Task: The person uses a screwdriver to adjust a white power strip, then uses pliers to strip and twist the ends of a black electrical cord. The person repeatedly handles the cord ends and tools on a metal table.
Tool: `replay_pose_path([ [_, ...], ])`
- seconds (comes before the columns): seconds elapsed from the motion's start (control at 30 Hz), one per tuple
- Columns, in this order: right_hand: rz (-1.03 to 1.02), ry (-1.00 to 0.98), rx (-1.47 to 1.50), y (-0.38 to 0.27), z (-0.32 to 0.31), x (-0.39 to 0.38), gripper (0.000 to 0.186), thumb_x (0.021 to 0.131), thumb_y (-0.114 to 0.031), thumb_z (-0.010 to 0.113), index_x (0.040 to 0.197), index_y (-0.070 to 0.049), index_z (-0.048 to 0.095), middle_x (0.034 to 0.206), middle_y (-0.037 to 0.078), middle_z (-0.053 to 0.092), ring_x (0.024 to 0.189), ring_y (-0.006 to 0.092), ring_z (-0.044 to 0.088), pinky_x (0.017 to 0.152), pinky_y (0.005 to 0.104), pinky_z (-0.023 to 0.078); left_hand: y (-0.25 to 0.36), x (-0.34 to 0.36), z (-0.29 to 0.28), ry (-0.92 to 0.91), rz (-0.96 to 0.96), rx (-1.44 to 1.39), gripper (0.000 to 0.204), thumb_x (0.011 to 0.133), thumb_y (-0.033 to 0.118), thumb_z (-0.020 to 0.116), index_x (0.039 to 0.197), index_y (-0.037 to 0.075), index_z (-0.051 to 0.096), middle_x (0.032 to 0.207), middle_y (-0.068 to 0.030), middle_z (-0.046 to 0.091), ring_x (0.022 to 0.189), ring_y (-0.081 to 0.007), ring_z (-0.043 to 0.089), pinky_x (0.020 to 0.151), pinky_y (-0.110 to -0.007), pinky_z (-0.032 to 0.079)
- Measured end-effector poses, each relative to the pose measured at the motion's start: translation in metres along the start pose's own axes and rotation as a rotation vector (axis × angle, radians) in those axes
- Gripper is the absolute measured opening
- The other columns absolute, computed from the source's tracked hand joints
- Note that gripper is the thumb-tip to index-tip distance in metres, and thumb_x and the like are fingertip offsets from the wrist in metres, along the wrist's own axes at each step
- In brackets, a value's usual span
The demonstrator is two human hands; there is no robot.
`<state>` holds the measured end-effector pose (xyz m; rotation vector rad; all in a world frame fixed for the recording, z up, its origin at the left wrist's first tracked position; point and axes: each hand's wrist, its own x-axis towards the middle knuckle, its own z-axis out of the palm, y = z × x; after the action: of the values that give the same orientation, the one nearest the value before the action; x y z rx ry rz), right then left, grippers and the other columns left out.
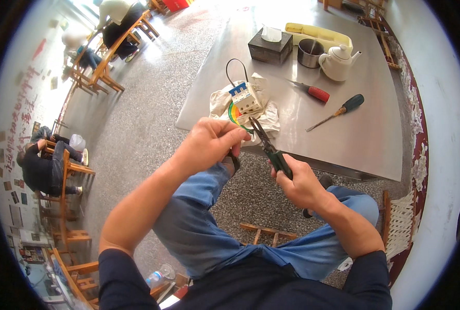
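My left hand is closed in a pinch just off the table's near edge, on a thin green wire that curves down from a circuit breaker. My right hand grips a pair of pliers with dark green handles. Their jaws point up and left, close beside my left fingertips; whether they touch the wire is too small to tell. The white circuit breaker with blue switches rests on a pair of crumpled white work gloves. A black wire loops up from its top.
On the metal table lie a red-handled screwdriver and a dark-handled screwdriver. Farther back stand a tissue box, a metal cup, a cream kettle and a yellowish tray. Several people sit off left on wooden furniture.
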<state>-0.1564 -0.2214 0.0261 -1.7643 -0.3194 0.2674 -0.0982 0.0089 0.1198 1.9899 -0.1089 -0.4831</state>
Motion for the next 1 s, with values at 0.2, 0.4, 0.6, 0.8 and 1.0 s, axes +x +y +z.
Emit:
replay_pose_path([
  [0.2,-0.054,-0.067,-0.068,-0.005,0.002,-0.002,0.021,0.090,-0.008,0.056,0.109,0.001,0.057,0.087,0.024,0.064,0.082,0.0452,0.063,0.074,0.0471,0.050,-0.005,0.006,-0.004,-0.027,-0.057,-0.118,0.022,0.097,0.024,0.071,0.100,0.003,0.076,0.072,0.0045,0.063,0.062,-0.0019,0.051,0.055,-0.019,0.039],
  [0.4,0.023,-0.196,0.096,-0.001,-0.001,-0.005,0.022,0.090,-0.004,0.052,0.110,0.000,0.058,0.088,0.014,0.064,0.078,0.0262,0.063,0.073,0.0373,0.051,-0.015,0.013,-0.008,0.031,0.029,-0.254,0.018,0.092,0.020,0.077,0.099,0.004,0.075,0.077,0.0053,0.063,0.064,-0.0020,0.050,0.056,-0.019,0.039],
  [0.6,0.158,-0.401,0.428,-0.016,-0.009,-0.005,0.023,0.090,-0.002,0.048,0.109,0.001,0.060,0.088,0.004,0.063,0.078,0.0120,0.059,0.074,0.0298,0.049,-0.029,0.013,-0.023,-0.155,0.090,-0.265,0.018,0.095,0.021,0.074,0.097,0.003,0.076,0.074,0.0044,0.062,0.066,-0.0024,0.052,0.057,-0.020,0.042],
  [0.8,0.223,-0.466,0.570,-0.021,-0.013,-0.006,0.029,0.090,0.000,0.047,0.115,0.005,0.059,0.090,0.004,0.062,0.078,0.0115,0.059,0.073,0.0272,0.049,-0.026,0.013,-0.021,-0.187,0.102,-0.313,0.019,0.097,0.021,0.072,0.096,0.003,0.076,0.073,0.0036,0.062,0.064,-0.0025,0.051,0.055,-0.019,0.040],
  [1.0,0.192,-0.451,0.503,-0.019,-0.012,-0.006,0.031,0.089,0.000,0.047,0.117,0.004,0.059,0.091,0.005,0.063,0.078,0.0117,0.060,0.073,0.0274,0.050,-0.027,0.013,-0.021,-0.176,0.113,-0.281,0.018,0.096,0.020,0.073,0.096,0.002,0.075,0.074,0.0037,0.063,0.064,-0.0021,0.051,0.055,-0.019,0.039],
])
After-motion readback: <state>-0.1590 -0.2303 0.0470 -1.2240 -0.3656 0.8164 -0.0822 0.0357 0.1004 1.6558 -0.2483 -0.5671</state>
